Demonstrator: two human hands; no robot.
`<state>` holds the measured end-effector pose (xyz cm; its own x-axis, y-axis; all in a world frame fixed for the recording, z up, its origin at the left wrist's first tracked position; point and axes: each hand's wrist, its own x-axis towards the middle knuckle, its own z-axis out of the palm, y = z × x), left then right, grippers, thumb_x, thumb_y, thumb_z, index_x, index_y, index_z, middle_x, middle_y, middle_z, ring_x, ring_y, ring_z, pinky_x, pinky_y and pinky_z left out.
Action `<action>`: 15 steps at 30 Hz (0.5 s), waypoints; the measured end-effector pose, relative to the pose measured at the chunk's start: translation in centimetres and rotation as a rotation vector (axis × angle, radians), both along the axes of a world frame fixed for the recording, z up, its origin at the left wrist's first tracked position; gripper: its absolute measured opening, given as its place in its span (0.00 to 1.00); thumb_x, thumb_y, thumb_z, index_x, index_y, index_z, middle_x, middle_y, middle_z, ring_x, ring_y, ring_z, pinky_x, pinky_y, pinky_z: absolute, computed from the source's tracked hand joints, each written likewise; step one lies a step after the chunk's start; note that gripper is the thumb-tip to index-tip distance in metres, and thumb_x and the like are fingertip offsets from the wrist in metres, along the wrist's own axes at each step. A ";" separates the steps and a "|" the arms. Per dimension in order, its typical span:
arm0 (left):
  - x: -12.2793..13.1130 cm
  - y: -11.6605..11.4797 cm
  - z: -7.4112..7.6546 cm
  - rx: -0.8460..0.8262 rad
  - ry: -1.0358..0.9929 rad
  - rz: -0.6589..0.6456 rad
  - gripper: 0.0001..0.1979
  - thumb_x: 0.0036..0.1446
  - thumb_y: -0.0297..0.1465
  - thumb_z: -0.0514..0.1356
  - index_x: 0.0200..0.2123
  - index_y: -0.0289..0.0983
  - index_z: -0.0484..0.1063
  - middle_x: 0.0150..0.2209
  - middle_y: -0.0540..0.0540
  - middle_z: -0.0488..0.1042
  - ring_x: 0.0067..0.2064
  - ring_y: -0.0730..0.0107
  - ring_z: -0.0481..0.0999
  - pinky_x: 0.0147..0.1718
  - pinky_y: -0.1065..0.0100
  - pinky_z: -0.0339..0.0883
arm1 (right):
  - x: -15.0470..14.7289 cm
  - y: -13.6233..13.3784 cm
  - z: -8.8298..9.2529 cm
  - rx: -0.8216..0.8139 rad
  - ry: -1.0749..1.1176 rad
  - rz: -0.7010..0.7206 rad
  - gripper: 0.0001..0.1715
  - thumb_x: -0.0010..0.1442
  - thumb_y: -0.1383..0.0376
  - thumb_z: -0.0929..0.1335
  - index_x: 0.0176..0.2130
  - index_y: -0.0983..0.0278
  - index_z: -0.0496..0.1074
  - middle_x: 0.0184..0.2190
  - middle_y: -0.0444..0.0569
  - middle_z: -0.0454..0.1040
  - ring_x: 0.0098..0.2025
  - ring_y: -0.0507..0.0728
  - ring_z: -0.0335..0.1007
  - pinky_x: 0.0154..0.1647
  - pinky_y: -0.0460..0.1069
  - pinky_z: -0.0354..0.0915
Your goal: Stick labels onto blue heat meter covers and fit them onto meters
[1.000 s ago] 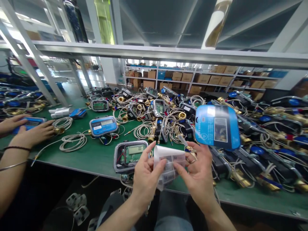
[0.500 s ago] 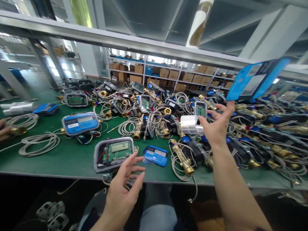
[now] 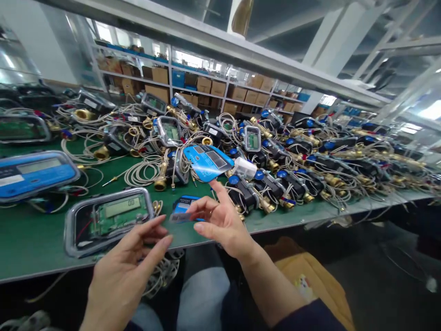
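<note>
A blue face label (image 3: 208, 163) with dark windows rests against the tip of the raised index finger of my right hand (image 3: 225, 225). A small greyish see-through piece (image 3: 180, 218) shows at that hand's other fingertips; whether they pinch it is unclear. My left hand (image 3: 127, 262) is open, fingers apart, beside a meter housing (image 3: 110, 220) with a clear cover, a green circuit board and a display reading 0.0. More blue labels (image 3: 186, 202) lie on the table behind the see-through piece, partly hidden by my right hand.
A meter with a blue face (image 3: 37, 174) stands at the left on the green table (image 3: 31, 243). Coiled cables (image 3: 143, 170), brass fittings and several black meters (image 3: 243, 191) crowd the back and right. A clear plastic roll (image 3: 245, 168) lies among them. A metal beam (image 3: 193, 34) crosses above.
My right hand has come in from the right with the blue label, down towards the labels on the table. My left hand stays open near the housing. The view has turned right.
</note>
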<state>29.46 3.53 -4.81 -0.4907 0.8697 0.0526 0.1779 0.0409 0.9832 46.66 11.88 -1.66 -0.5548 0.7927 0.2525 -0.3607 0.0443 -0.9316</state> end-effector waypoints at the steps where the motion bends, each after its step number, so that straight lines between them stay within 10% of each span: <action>1: 0.0 -0.1 0.1 -0.020 0.010 -0.017 0.25 0.43 0.49 0.69 0.44 0.45 0.78 0.38 0.49 0.80 0.35 0.66 0.79 0.32 0.74 0.74 | -0.1 -0.2 -0.2 -0.003 -0.003 0.022 0.49 0.51 0.66 0.74 0.63 0.55 0.48 0.37 0.42 0.73 0.43 0.55 0.72 0.53 0.56 0.66; 15: -0.1 -1.7 0.3 0.120 0.193 0.004 0.09 0.52 0.40 0.66 0.26 0.42 0.78 0.28 0.50 0.76 0.28 0.71 0.72 0.28 0.74 0.66 | -1.0 -1.7 -2.6 0.052 -0.111 0.064 0.43 0.57 0.62 0.72 0.63 0.56 0.49 0.40 0.46 0.75 0.46 0.57 0.72 0.56 0.60 0.63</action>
